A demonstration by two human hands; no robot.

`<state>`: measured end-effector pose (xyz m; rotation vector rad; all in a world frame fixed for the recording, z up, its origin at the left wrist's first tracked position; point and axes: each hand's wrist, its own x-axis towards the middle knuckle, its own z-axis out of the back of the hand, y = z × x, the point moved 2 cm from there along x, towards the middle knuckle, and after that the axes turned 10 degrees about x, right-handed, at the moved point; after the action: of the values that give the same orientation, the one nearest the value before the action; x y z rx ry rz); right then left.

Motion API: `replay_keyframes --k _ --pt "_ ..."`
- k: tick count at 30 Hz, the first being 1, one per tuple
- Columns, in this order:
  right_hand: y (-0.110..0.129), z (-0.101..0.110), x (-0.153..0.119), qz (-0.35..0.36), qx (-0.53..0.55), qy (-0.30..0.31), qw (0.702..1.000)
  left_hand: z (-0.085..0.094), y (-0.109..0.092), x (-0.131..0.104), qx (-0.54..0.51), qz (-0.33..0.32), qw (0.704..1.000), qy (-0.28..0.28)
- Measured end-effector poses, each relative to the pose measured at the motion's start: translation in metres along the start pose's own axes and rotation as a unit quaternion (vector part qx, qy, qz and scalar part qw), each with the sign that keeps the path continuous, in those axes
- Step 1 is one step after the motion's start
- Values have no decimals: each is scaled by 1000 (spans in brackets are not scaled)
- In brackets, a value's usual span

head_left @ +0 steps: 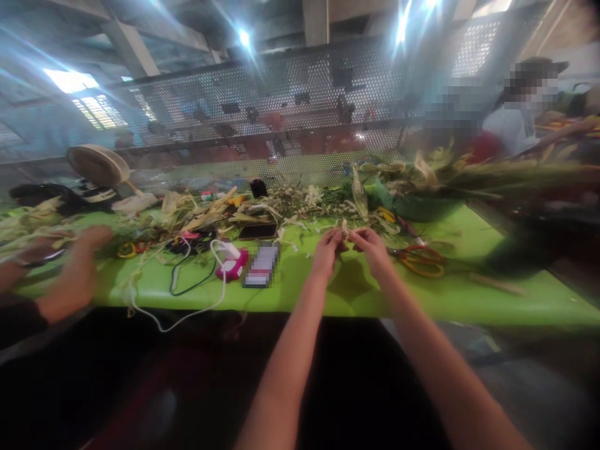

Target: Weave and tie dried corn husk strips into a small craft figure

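1. Pinching a small pale husk strip (344,232) between both sets of fingertips, we hold it just above the green surface (469,294), near its front edge.
2. Our left hand (327,250) has its fingers pressed together on the strip's left end; our right hand (372,247) pinches the other end, and the two hands nearly touch.
3. We judge the strip to be very light, dry and thin. It should bend easily but tear along its grain if pulled hard, so it wants a fingertip grip close to the working point, not a grab at a loose end. The blur hides its exact shape.
4. Scissors (422,259) with orange-yellow handles lie on the surface just right of our right hand.
5. A heap of husks (220,215) and green stalks runs along the back of the surface, thickest at the right.
6. Left of our hands lie a dark phone (257,232), a pink gadget (232,262) with a white cable (187,315) trailing over the edge, and a black cable beside it.
7. Another person's hand (94,240) rests on the surface at far left; a further person sits beyond the mesh screen (300,94) at upper right.
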<state>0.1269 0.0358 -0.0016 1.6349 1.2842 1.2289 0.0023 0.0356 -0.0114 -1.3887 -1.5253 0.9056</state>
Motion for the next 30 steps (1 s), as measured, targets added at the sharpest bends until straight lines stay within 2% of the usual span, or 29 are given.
replay_keyframes --k 2,5,10,13,17,22,30 --pt "-1 -2 -1 -6 -6 23 1000 -1 0 -1 -19 8 1000 6" --pt "-3 -2 1 23 -25 40 999 0 -3 -2 -14 17 999 23" --pt "-4 3 1 109 -156 44 981 10 -10 -3 122 -12 992 10" --pt "-2 3 0 151 -208 62 964 13 -8 -1 182 -34 982 32" --pt "0 1 -1 171 -205 94 959 13 -1 4 124 -38 991 39" --pt "0 0 1 178 -208 114 955 9 3 5 17 -2 1000 5" --pt "-2 4 3 181 -197 131 955 8 0 3 -29 18 999 -37"
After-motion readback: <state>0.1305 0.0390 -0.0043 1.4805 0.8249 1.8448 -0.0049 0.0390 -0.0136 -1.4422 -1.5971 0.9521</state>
